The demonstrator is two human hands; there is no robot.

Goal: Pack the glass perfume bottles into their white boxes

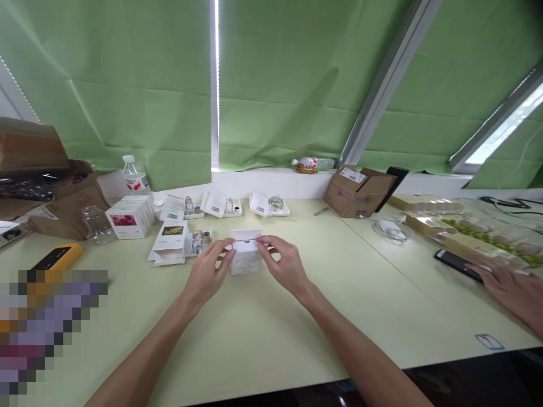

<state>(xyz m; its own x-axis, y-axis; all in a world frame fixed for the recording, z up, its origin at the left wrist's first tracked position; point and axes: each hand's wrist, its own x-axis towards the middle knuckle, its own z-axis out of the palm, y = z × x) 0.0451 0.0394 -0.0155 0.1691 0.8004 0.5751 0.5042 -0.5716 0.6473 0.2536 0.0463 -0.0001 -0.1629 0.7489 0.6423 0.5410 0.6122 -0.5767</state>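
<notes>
Between my hands is a small white cardboard box (246, 263) with fine print on its facing side and a flap standing up at its top. My left hand (210, 265) pinches the box's upper left corner between thumb and fingers. At the upper right corner, my right hand (284, 260) pinches it the same way. Just left of my left hand stands a white box with a picture (170, 237), its flaps open. Beside that box, a tray (193, 252) bears a small glass bottle (197, 240) and a dark cap.
White trays with little bottles (229, 204) line the back. White boxes (131, 217), a clear jar (97, 226) and a yellow device (55, 257) are left. A brown carton (358, 189) and coiled cable (392, 230) are right. Another person's hand (511, 288) touches a black phone (458, 264).
</notes>
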